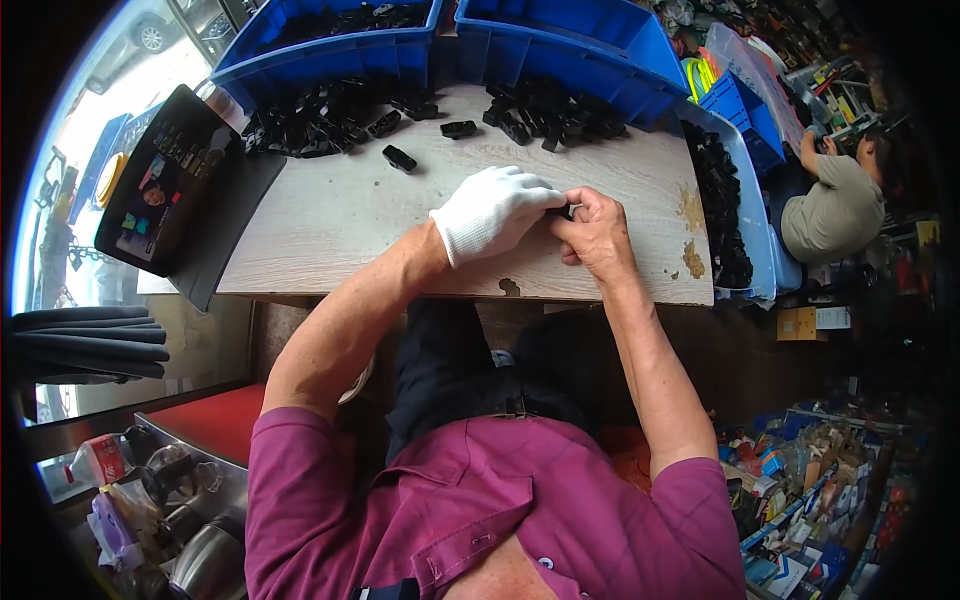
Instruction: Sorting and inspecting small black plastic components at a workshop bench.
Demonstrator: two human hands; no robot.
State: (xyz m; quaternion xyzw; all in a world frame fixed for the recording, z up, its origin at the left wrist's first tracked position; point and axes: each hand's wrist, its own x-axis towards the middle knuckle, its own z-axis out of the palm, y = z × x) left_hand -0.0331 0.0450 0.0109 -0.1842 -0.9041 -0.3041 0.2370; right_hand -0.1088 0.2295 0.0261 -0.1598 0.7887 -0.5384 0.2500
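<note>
My left hand (495,212), in a white glove, and my bare right hand (597,232) meet over the front middle of the wooden table (330,220). Between their fingertips they pinch a small black plastic part (566,211), mostly hidden by the fingers. Two heaps of similar black parts lie at the table's far side, one on the left (320,115) and one on the right (555,112). A few single black pieces (399,158) lie loose between the heaps and my hands.
Two blue bins (330,50) (575,45) stand along the far edge. A long blue tray (745,215) of black parts runs down the right side. A tablet (160,185) leans at the left. Another person (835,200) sits at the far right.
</note>
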